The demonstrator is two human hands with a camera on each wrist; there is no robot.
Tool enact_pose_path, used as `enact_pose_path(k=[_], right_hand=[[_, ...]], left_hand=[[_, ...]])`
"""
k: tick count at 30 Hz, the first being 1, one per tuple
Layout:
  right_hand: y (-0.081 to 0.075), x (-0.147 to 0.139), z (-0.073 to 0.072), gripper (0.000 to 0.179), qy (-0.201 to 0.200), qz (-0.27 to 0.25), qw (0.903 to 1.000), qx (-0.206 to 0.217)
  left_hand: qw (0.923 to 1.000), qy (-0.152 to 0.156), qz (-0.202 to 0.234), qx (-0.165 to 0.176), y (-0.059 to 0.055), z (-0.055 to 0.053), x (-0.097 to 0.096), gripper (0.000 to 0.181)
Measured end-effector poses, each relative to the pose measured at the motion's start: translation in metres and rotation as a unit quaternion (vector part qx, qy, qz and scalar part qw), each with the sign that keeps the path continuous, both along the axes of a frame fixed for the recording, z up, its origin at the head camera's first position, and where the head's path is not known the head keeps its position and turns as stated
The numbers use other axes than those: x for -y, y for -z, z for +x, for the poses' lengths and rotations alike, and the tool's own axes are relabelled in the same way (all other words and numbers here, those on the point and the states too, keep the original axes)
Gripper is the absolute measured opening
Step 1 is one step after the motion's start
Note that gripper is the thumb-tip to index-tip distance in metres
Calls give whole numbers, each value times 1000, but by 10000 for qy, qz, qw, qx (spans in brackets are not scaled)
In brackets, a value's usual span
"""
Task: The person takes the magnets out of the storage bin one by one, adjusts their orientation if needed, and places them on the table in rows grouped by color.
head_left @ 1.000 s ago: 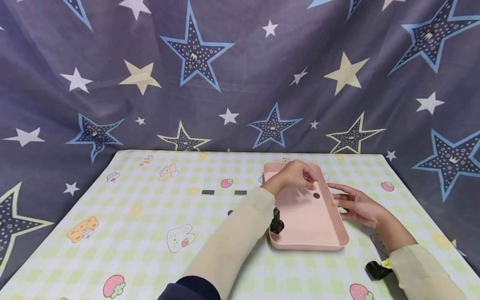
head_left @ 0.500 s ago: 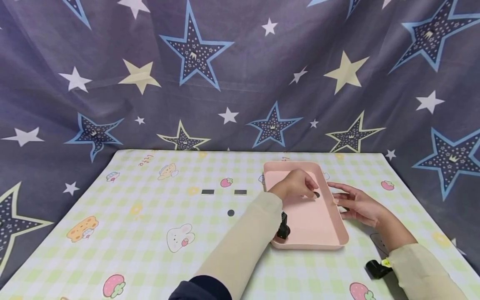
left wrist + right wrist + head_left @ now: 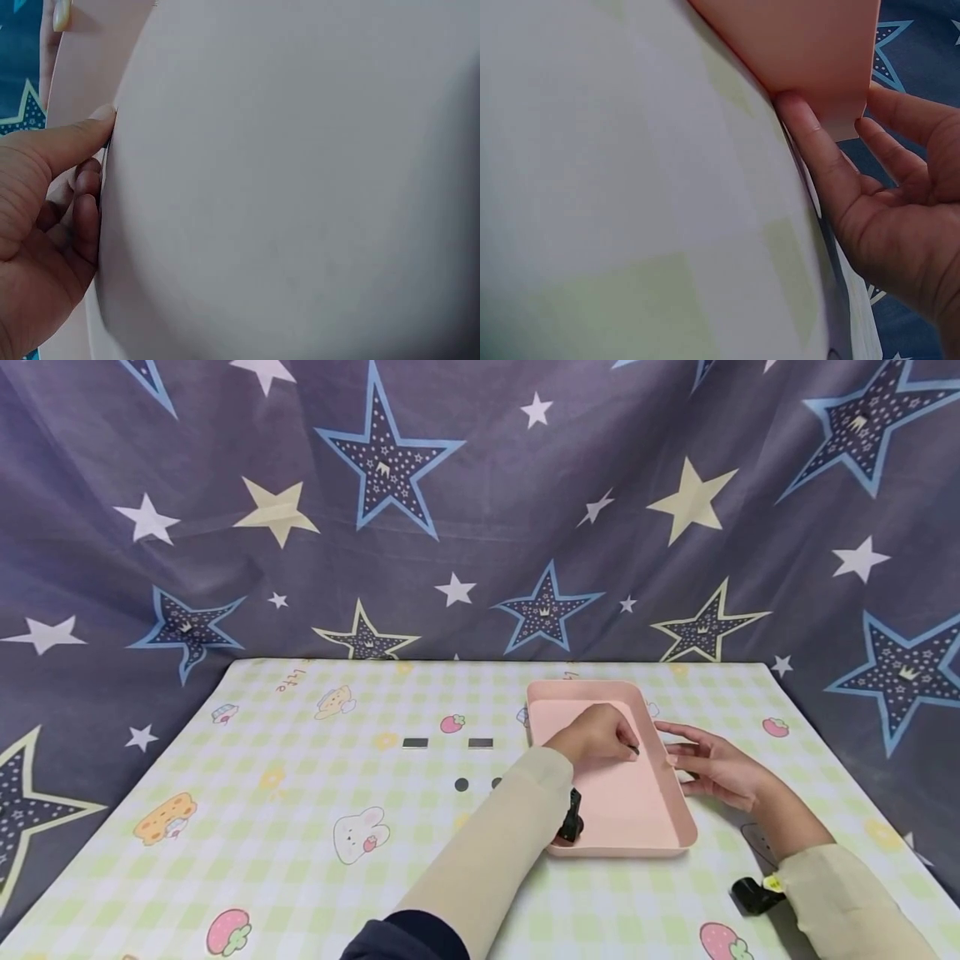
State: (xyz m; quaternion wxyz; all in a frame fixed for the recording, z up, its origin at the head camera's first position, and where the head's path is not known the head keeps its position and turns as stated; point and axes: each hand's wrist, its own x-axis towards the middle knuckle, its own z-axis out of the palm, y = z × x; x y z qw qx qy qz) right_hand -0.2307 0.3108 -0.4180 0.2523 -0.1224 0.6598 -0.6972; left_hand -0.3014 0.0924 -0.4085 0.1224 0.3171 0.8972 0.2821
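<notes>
In the head view my left hand reaches into a shallow pink tray. Thumb and fingertips pinch a small dark round disc low over the tray's floor, near its right wall. The left wrist view has the thumb against the fingers at the pink surface, with only a dark sliver of the disc showing. Outside the tray, my right hand touches the right wall, fingers spread. Up close in the right wrist view, its fingertips rest along the pink wall, one at the wall's foot.
Two dark discs lie on the checked tablecloth left of the tray; one disc is whole in view, the other partly behind the left sleeve. Farther back are two small rectangular plates, a left plate and a right plate. A star-patterned curtain hangs behind.
My left hand has come down toward the disc in the tray and now pinches it. The moving sleeve has uncovered the discs on the cloth. My right hand stays at the tray wall.
</notes>
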Motion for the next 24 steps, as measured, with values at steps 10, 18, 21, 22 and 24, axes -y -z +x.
enact_pose_path(k=[10, 18, 21, 22, 24], right_hand=[[-1, 0, 0, 57, -64, -73, 10000, 6], [0, 0, 0, 55, -71, -105, 9999, -4], [-1, 0, 0, 55, -81, -125, 9999, -14], [-1, 0, 0, 55, -83, -129, 9999, -16], [-1, 0, 1, 55, -92, -137, 9999, -17]], left_hand=[[9987, 345, 280, 245, 2, -1, 1, 12], [9975, 470, 444, 295, 0, 1, 3, 14], [9971, 497, 486, 320, -1, 2, 3, 13], [9969, 520, 501, 324, -2, 2, 4, 13], [9961, 543, 590, 372, -2, 2, 4, 13]])
